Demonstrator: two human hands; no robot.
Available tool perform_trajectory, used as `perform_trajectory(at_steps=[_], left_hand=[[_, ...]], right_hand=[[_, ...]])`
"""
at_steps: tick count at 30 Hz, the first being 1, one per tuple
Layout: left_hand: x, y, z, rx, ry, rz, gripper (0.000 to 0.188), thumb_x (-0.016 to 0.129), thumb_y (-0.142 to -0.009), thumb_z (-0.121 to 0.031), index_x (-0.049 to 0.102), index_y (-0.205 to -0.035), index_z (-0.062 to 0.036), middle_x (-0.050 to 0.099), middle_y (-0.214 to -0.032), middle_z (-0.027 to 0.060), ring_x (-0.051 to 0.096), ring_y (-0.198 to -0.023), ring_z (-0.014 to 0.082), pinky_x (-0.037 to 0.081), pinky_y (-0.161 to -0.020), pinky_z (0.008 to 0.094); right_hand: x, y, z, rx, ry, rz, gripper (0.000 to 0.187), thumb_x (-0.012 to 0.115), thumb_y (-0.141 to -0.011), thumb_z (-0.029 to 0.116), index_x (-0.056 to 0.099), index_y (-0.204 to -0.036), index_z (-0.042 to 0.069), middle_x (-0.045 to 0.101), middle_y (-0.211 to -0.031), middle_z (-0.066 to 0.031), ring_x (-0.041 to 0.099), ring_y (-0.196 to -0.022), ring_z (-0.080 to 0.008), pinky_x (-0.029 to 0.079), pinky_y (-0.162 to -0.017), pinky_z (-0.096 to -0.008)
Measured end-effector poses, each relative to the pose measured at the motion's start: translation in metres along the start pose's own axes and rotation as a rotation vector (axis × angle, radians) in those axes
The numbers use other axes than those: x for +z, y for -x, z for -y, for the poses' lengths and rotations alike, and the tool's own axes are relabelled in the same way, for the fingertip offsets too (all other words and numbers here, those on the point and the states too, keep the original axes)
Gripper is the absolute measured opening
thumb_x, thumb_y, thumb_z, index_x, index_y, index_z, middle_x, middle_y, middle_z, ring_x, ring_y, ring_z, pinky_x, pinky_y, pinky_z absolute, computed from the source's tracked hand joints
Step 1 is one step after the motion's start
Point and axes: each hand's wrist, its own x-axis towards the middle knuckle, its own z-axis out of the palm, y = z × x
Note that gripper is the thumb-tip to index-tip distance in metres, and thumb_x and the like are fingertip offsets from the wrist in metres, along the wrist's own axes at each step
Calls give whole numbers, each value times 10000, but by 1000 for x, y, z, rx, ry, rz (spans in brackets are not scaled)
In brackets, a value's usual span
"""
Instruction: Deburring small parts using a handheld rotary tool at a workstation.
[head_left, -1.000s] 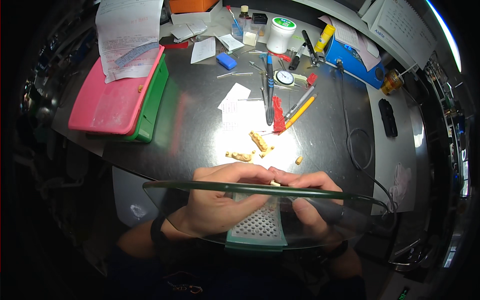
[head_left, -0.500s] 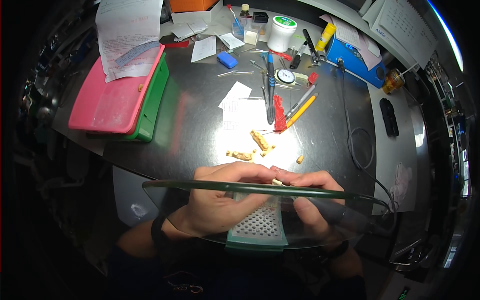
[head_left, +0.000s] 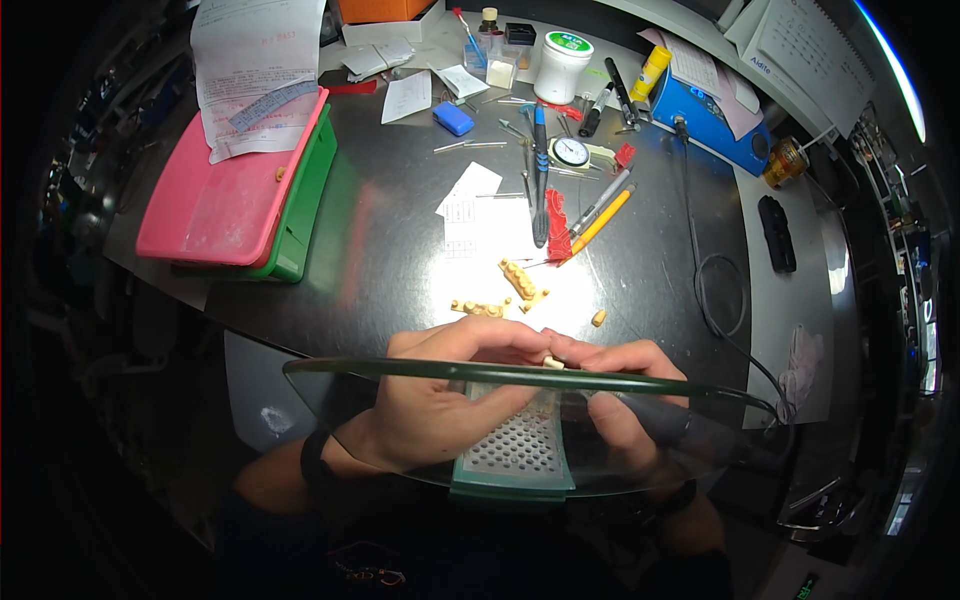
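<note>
Between the thumb and fingers of my left hand (head_left: 425, 415) is a small off-white piece shaped like a tooth crown (head_left: 553, 363). My right hand (head_left: 640, 360) closes round a dark, pen-like rotary handpiece (head_left: 672, 425), its tip close to the crown. Whether the tip touches it is hidden by fingers and the pane's edge. A clear glass shield (head_left: 350, 410) lies over both hands in the view. Just beyond them, yellowish dental models (head_left: 518, 278) and one loose tooth-shaped piece (head_left: 599, 318) rest on the metal bench.
Under the hands is a perforated tray (head_left: 515, 455). A pink-lidded green box (head_left: 215, 200) stands left. Pencils, a brush (head_left: 541, 190), a dial gauge (head_left: 571, 152) and a white tub (head_left: 565, 68) lie farther back. A blue control unit (head_left: 710, 120) trails a cord (head_left: 700, 280) down the right.
Both hands keep almost the same place and grip. The small crown has shifted very slightly at the left fingertips.
</note>
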Motion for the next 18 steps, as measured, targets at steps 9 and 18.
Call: perform_trajectory(at_steps=[9,18], left_hand=[[-1,-2,-2,-4,-18,3,262,715,-759,44,623,-1005,37,690,-920,115,683,-844,149,556,-752,246],[7,0,-3,-157,265,-83,235,730,-746,57,642,-962,30,685,-935,129,671,-876,163,534,-778,254]], right_hand=[[2,-1,2,12,-25,-27,192,579,-883,-19,500,-1053,-61,558,-1201,-305,540,-1182,-323,419,-1032,-397],[0,-2,3,-37,49,0,194,565,-896,12,495,-1068,-48,564,-1193,-298,549,-1170,-318,422,-1026,-407]])
